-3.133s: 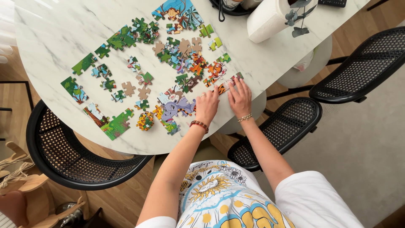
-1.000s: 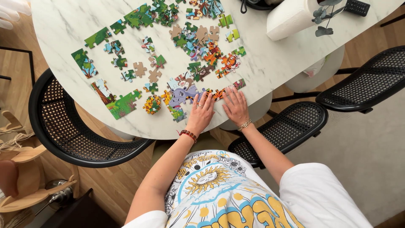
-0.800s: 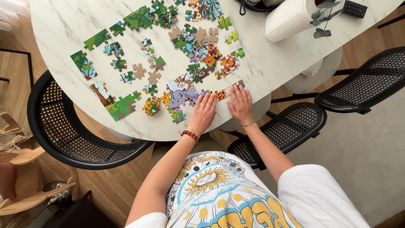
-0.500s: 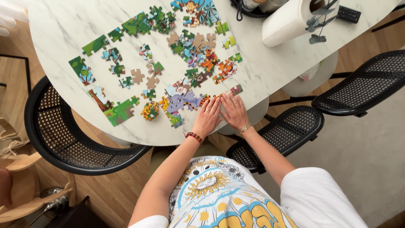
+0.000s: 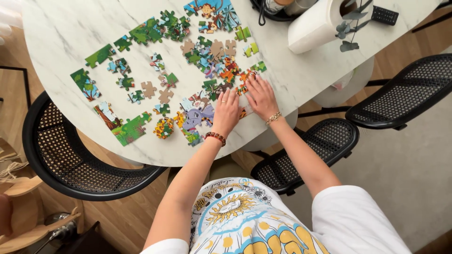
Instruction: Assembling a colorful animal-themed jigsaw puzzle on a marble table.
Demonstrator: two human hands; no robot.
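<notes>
No grip: 2 flat hands, left hand [image 5: 226, 112], right hand [image 5: 260, 96], press puzzle pieces [image 5: 195, 116].

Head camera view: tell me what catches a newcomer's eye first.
Colourful cardboard jigsaw pieces lie scattered over the white marble-patterned round table. Near its front edge, the left hand and right hand lie flat side by side on a joined patch with a purple cartoon elephant. A white paper towel roll lies at the far right.

Marble table [image 5: 70, 28], blk chairs [image 5: 400, 89], wood floor [image 5: 122, 216]
</notes>
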